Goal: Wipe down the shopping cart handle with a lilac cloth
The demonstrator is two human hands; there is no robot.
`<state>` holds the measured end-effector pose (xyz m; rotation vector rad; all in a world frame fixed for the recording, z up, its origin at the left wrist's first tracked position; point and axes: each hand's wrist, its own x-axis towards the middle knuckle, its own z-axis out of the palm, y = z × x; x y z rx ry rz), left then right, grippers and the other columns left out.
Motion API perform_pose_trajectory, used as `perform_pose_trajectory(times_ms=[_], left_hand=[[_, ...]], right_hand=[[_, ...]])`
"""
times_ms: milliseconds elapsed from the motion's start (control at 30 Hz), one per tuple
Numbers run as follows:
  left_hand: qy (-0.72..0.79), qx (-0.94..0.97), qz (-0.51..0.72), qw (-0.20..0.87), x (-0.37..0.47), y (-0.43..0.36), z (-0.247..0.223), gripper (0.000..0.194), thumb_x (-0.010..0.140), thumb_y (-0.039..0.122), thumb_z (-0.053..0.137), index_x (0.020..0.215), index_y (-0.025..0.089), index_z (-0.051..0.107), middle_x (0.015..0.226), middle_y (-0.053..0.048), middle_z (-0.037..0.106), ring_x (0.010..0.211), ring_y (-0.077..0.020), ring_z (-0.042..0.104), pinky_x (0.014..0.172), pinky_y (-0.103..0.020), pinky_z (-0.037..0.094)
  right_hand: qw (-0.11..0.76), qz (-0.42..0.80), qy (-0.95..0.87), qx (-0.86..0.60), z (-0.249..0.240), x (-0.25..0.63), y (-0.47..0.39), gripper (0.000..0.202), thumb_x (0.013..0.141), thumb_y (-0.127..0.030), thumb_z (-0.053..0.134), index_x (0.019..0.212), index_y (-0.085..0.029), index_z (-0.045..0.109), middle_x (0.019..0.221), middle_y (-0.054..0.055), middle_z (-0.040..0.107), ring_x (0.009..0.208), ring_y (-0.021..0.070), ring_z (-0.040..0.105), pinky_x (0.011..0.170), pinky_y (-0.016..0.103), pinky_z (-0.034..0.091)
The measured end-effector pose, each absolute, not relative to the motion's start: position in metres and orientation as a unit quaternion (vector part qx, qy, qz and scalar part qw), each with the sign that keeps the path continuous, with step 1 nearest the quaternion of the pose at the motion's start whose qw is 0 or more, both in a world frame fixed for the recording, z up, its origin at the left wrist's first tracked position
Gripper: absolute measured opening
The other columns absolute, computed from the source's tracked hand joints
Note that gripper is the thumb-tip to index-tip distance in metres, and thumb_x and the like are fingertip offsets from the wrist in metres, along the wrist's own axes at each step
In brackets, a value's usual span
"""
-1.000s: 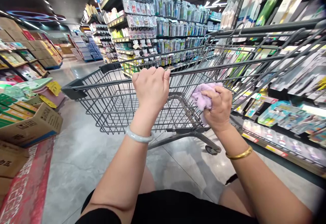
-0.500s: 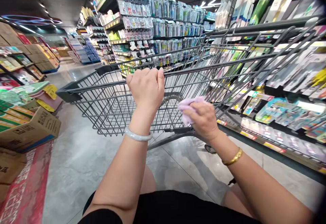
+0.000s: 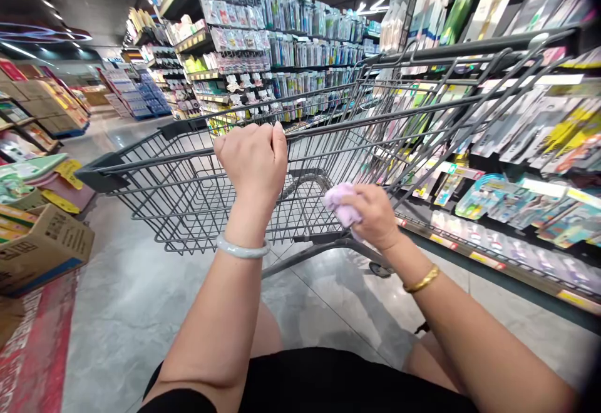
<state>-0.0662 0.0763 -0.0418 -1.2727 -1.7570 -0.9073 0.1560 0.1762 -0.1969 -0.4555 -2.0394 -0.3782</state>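
A grey wire shopping cart [image 3: 197, 206] stands side-on before me, its basket showing nothing inside. My left hand [image 3: 253, 159] is wrapped over the basket's near top rail, a pale bangle on that wrist. Lower and to the right, my right hand [image 3: 373, 216] grips a crumpled lilac cloth [image 3: 344, 203] at the basket's side wires, near the lower frame. Whether the cloth presses on the wires I cannot tell. A gold bracelet circles the right wrist. The cart's handle [image 3: 474, 50] is at the upper right.
Shelves of hanging packaged goods [image 3: 516, 131] run close along the right, behind the cart. Another stocked rack [image 3: 300, 44] stands beyond it. At the left, a cardboard box of goods [image 3: 51, 244] sits by a red floor strip [image 3: 44, 331]. One cart wheel [image 3: 380, 269] shows below.
The whole view has shifted, so the cart and shelves appear slightly further left. My right hand and the cloth have shifted slightly against the wires. My left hand keeps its grip on the rail.
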Motion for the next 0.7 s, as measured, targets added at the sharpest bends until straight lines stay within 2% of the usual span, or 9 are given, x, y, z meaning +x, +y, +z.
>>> perform_pose_trajectory(times_ms=[67, 133, 333, 433, 500, 600, 700], left_hand=[[-0.687, -0.503, -0.361, 0.380, -0.066, 0.076, -0.042, 0.050, 0.104, 0.047, 0.029, 0.072, 0.025, 0.060, 0.078, -0.006, 0.066, 0.084, -0.0255, 0.054, 0.084, -0.042, 0.030], [-0.686, -0.505, -0.361, 0.381, -0.067, 0.076, -0.042, 0.049, 0.104, 0.047, 0.030, 0.072, 0.025, 0.059, 0.079, -0.006, 0.066, 0.084, -0.0259, 0.054, 0.084, -0.042, 0.030], [-0.688, -0.503, -0.355, 0.384, -0.068, 0.077, -0.042, 0.045, 0.103, 0.044, 0.033, 0.071, 0.024, 0.058, 0.078, -0.006, 0.065, 0.084, -0.0262, 0.055, 0.082, -0.041, 0.029], [-0.693, -0.498, -0.357, 0.380, -0.067, 0.078, -0.041, 0.045, 0.103, 0.043, 0.034, 0.070, 0.024, 0.057, 0.077, -0.006, 0.065, 0.082, -0.0260, 0.055, 0.082, -0.041, 0.029], [-0.695, -0.494, -0.362, 0.376, -0.066, 0.079, -0.040, 0.045, 0.103, 0.044, 0.034, 0.070, 0.024, 0.058, 0.077, -0.007, 0.065, 0.083, -0.0263, 0.055, 0.082, -0.041, 0.029], [-0.699, -0.493, -0.362, 0.371, -0.065, 0.079, -0.041, 0.046, 0.103, 0.045, 0.033, 0.071, 0.024, 0.058, 0.080, -0.007, 0.066, 0.085, -0.0271, 0.056, 0.083, -0.042, 0.029], [-0.700, -0.494, -0.360, 0.369, -0.065, 0.078, -0.041, 0.046, 0.103, 0.046, 0.032, 0.072, 0.024, 0.058, 0.081, -0.008, 0.067, 0.086, -0.0274, 0.056, 0.084, -0.043, 0.029]], right_hand=[[0.565, -0.139, -0.775, -0.245, -0.179, 0.173, 0.190, 0.027, 0.083, -0.025, 0.067, 0.110, -0.025, 0.067, 0.112, 0.008, 0.061, 0.106, 0.0247, 0.058, 0.094, 0.042, 0.048], [0.594, -0.139, -0.742, -0.277, -0.179, 0.181, 0.196, 0.030, 0.081, -0.025, 0.065, 0.110, -0.024, 0.063, 0.110, 0.008, 0.059, 0.108, 0.0267, 0.057, 0.095, 0.044, 0.049], [0.522, -0.185, -0.765, -0.329, -0.226, 0.157, 0.174, 0.040, 0.073, -0.018, 0.067, 0.112, -0.024, 0.064, 0.114, 0.012, 0.052, 0.102, 0.0284, 0.051, 0.091, 0.045, 0.047], [0.512, -0.179, -0.786, -0.298, -0.217, 0.169, 0.179, 0.038, 0.075, -0.016, 0.066, 0.112, -0.024, 0.066, 0.112, 0.011, 0.052, 0.102, 0.0272, 0.051, 0.091, 0.043, 0.048], [0.550, -0.187, -0.759, -0.295, -0.198, 0.192, 0.195, 0.034, 0.078, -0.018, 0.065, 0.111, -0.025, 0.066, 0.111, 0.010, 0.054, 0.105, 0.0276, 0.052, 0.094, 0.045, 0.047], [0.661, -0.175, -0.625, -0.375, -0.173, 0.228, 0.222, 0.032, 0.080, -0.024, 0.068, 0.111, -0.023, 0.064, 0.112, 0.010, 0.056, 0.112, 0.0296, 0.051, 0.100, 0.050, 0.044], [0.680, -0.143, -0.590, -0.411, -0.170, 0.235, 0.231, 0.035, 0.078, -0.023, 0.068, 0.112, -0.021, 0.063, 0.113, 0.011, 0.057, 0.112, 0.0297, 0.052, 0.101, 0.051, 0.044]])
